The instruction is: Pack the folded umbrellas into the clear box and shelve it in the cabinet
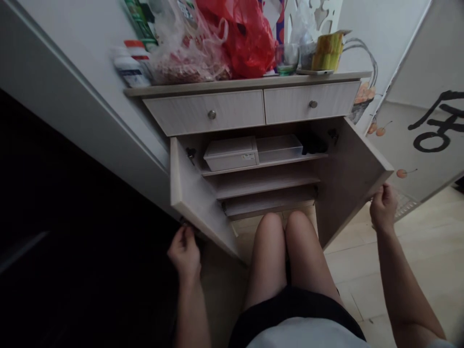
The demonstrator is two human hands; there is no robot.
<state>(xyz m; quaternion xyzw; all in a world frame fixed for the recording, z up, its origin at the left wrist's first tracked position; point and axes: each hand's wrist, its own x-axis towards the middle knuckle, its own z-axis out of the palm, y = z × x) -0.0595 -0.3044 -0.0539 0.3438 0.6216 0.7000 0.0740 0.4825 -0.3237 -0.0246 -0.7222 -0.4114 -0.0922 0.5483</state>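
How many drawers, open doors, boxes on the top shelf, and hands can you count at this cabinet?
Drawers: 2
Open doors: 2
Boxes: 2
Hands: 2, left hand and right hand, each at a door's edge
Total: 8

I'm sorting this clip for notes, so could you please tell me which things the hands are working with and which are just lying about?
In hand:
- left hand on the left cabinet door
- right hand on the right cabinet door

Lying about:
- white box and clear box on the top shelf
- red bag, glass and bottles on top
- two drawers
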